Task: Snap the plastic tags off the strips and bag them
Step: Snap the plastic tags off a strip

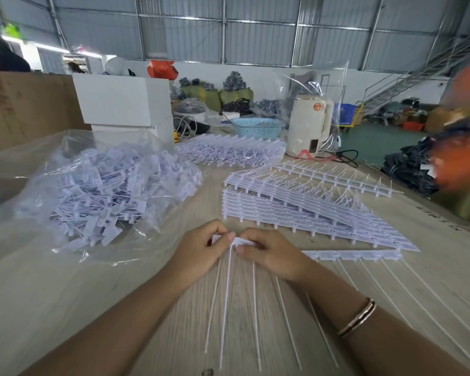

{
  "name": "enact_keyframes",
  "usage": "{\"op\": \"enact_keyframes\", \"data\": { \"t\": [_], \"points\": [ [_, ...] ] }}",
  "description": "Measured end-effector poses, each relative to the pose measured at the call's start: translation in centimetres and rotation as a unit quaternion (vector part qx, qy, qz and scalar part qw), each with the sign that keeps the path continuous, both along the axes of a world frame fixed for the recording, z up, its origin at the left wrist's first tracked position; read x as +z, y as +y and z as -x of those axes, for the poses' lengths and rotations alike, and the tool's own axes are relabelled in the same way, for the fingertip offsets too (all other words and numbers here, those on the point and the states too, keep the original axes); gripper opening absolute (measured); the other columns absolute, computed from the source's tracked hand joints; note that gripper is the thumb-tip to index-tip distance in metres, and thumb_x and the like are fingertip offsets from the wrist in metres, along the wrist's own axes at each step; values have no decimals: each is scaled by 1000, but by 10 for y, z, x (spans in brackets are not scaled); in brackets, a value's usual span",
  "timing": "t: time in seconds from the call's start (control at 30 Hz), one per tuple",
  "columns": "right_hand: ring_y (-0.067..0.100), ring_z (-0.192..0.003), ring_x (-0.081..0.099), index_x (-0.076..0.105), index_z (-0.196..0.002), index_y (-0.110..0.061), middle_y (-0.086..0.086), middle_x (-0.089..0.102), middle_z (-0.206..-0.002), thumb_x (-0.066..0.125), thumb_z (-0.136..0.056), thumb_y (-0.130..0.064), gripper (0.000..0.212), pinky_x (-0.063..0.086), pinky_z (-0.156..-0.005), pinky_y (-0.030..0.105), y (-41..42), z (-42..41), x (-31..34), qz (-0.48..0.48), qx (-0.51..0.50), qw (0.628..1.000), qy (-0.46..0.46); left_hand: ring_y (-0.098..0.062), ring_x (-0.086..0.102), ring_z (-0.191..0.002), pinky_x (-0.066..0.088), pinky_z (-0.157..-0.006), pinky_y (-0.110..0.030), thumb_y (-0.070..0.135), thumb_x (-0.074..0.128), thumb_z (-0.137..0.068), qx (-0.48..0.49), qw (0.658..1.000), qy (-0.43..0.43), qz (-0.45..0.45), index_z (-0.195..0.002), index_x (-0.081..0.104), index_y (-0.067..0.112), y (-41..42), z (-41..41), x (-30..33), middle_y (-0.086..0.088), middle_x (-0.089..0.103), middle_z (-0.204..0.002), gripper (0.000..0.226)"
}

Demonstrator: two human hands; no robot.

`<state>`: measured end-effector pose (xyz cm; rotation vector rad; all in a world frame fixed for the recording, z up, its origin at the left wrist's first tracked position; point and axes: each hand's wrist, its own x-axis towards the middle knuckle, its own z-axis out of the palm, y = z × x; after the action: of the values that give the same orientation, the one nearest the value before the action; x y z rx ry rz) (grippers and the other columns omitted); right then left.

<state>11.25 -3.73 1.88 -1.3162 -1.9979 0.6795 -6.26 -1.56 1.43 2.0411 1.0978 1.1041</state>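
The table (pixel 125 289) is pale wood-grain board, smooth and matt. On its left side lies a clear, crinkled plastic bag (pixel 73 185), glossy where it catches the light, heaped with loose white tags (pixel 106 196): small flat rectangles, each with a thin stiff tail. To the right of centre sits a stack of strips (pixel 296 210), white moulded plastic combs with tags side by side along a ribbed spine and thin tails standing up. One more strip (pixel 358 255) lies flat on the table just in front of the stack, its long thin tails fanned toward the person. Farther back is another bundle of strips (pixel 234 150) wrapped in clear film, near a blue lattice basket (pixel 257 128), a cream kettle (pixel 310 126) and white blocks (pixel 125 104). At the near end of the flat strip both hands meet: the left hand (pixel 201 253) has its fingers curled and pinches a tag (pixel 220 238) between thumb and forefinger, and the right hand (pixel 272 253), fingers likewise curled, pinches the strip right beside it, the two thumbs nearly touching. A thin bangle (pixel 358 318) circles the right wrist.
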Motion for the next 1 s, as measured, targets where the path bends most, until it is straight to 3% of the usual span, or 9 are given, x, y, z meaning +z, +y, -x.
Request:
{"op": "enact_keyframes", "data": {
  "t": [0.13, 0.33, 0.43, 0.5, 0.57, 0.7, 0.83, 0.9, 1.0],
  "points": [
    [8, -60, 48, 65, -84, -9, 0, 56, -68, 61, -89, -22, 15, 36, -59, 21, 2, 2, 0, 1, 0, 1000, 26, -9, 52, -55, 40, -59, -21, 23, 60, -90, -12, 999, -26, 46, -77, 59, 7, -1, 0, 1, 2, 60, -54, 21],
    [7, -55, 42, 62, -76, -11, -6, 47, -58, 63, -87, -19, 14, 32, -57, 27, 3, 8, -4, -47, -33, 998, 34, -5, 47, -49, 38, -54, -15, 19, 56, -92, -23, 970, -163, 181, -72, 58, 9, 0, -5, 1, 3, 56, -49, 22],
    [9, -59, 46, 60, -72, -16, 0, 52, -61, 63, -87, -20, 16, 36, -60, 31, 4, 13, -6, -67, -59, 994, 66, -8, 48, -49, 42, -54, -17, 11, 54, -93, -12, 918, -297, 261, -68, 53, 9, 6, -4, 2, 1, 53, -49, 25],
    [4, -54, 44, 57, -67, -27, -9, 50, -57, 62, -88, -20, 22, 35, -57, 27, 5, 15, -7, -68, -72, 991, 85, -8, 47, -47, 42, -47, -15, 9, 53, -93, 0, 877, -379, 297, -66, 52, 9, 12, 1, 5, 1, 51, -49, 27],
    [0, -50, 41, 54, -67, -33, -14, 48, -53, 60, -89, -20, 26, 33, -54, 20, 5, 14, -7, -61, -79, 989, 108, -6, 41, -48, 39, -46, -14, 13, 56, -92, 10, 898, -350, 268, -65, 53, 12, 16, 7, 3, 4, 47, -49, 27],
    [-4, -61, 47, 56, -76, -36, -14, 55, -71, 60, -89, -23, 19, 36, -60, 16, 7, 7, -5, -94, -109, 988, 61, -5, 51, -56, 39, -57, -17, 25, 61, -88, 57, 981, -145, 120, -72, 65, 19, 18, 10, -5, 8, 60, -61, 18],
    [-10, -72, 48, 57, -97, -31, -5, 56, -90, 60, -88, -17, 16, 36, -63, 6, 5, 6, -6, -127, -102, 985, 52, -12, 56, -64, 40, -62, -20, 28, 66, -85, 78, 996, -36, 11, -73, 68, 23, 19, 8, -9, -1, 66, -74, 13],
    [-8, -66, 48, 54, -102, -29, -6, 53, -88, 57, -89, -14, 20, 38, -62, 7, 4, 8, -7, -112, -86, 987, 72, -6, 54, -67, 39, -66, -24, 29, 65, -86, 70, 997, 24, -11, -72, 67, 25, 20, 5, -11, 5, 63, -73, 15],
    [-2, -55, 44, 51, -110, -22, -9, 46, -84, 44, -86, -8, 29, 38, -56, 13, 2, 10, -7, -92, -57, 988, 108, -15, 56, -91, 39, -82, -26, 30, 56, -92, 84, 994, 63, -17, -81, 74, 15, 23, 4, -13, -1, 59, -90, 26]
  ]
}}
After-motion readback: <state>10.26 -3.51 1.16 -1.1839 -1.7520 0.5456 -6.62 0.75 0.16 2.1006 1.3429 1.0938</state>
